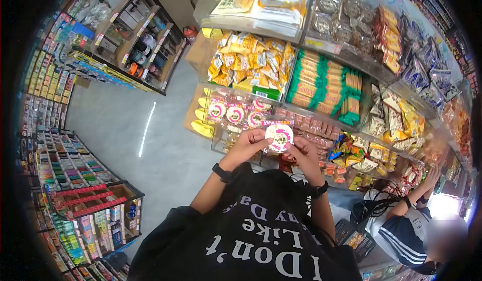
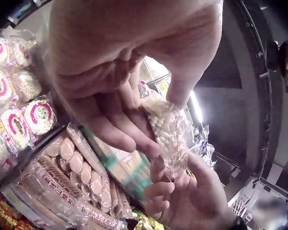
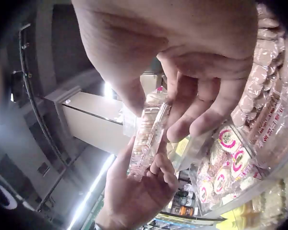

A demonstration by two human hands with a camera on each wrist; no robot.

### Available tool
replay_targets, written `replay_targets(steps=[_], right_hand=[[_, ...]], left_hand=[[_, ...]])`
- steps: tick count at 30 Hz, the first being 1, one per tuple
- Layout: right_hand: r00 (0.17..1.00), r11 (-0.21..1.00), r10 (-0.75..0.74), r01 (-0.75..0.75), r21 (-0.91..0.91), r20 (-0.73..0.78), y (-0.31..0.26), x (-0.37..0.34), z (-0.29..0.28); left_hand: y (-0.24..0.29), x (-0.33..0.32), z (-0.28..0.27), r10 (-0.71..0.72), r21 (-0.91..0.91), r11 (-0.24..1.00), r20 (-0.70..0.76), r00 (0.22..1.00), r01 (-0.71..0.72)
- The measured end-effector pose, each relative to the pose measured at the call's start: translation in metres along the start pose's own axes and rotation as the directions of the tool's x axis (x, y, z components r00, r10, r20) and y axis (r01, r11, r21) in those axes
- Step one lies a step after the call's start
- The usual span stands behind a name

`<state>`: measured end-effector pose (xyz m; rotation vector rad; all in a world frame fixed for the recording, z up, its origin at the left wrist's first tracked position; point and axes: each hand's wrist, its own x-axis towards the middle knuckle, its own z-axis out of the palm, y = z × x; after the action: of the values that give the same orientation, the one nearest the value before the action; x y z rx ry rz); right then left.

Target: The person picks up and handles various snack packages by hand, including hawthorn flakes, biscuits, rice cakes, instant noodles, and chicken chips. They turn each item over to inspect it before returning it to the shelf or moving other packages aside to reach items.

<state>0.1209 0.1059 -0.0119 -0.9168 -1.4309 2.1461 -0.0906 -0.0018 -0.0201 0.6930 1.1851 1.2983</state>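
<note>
A round, pale puffed-looking snack cake (image 1: 279, 138) in a clear wrapper with pink print is held up in front of the chest. My left hand (image 1: 247, 145) pinches its left edge, thumb across the front. On the opposite side my right hand (image 1: 305, 155) grips the lower right edge between thumb and fingers. From the left wrist the wrapped cake (image 2: 169, 132) shows a bumpy, grainy surface. Seen from the right wrist, the packet's (image 3: 150, 129) crinkled back has a seam running along it. Similar pink-ringed cakes (image 1: 235, 114) fill the bin just behind the hands.
Tiered clear bins hold yellow snack bags (image 1: 246, 55), green-ended packs (image 1: 321, 80) and brown wrapped rolls (image 1: 311, 130). Another person (image 1: 401, 226) stands at the right beside the shelves. Grey floor (image 1: 120, 125) and more stocked racks (image 1: 95, 205) lie to the left.
</note>
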Motion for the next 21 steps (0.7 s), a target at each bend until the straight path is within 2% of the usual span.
replay_targets(steps=[3, 11, 16, 19, 21], right_hand=[[0.999, 0.996, -0.029, 0.026, -0.082, -0.031, -0.009, 0.008, 0.006], [0.991, 0.998, -0.061, 0.06, -0.013, -0.122, -0.018, 0.025, 0.047], [0.987, 0.999, -0.038, 0.038, -0.008, -0.158, -0.014, 0.039, 0.066], [0.984, 0.999, -0.019, 0.027, 0.045, -0.174, -0.016, 0.045, 0.077], [0.979, 1.0, -0.01, 0.014, 0.018, -0.202, -0.017, 0.046, 0.082]], left_hand=[[0.03, 0.0, 0.0, -0.004, -0.011, 1.0, 0.033, 0.999, 0.005], [0.035, 0.014, -0.045, 0.011, 0.022, 1.0, 0.097, 0.995, -0.014], [0.069, 0.013, -0.068, -0.036, 0.093, 0.995, 0.136, 0.99, 0.024], [0.067, 0.015, -0.077, 0.029, 0.055, 0.998, 0.12, 0.992, -0.036], [0.062, 0.019, -0.09, 0.031, 0.179, 0.982, 0.143, 0.989, -0.057]])
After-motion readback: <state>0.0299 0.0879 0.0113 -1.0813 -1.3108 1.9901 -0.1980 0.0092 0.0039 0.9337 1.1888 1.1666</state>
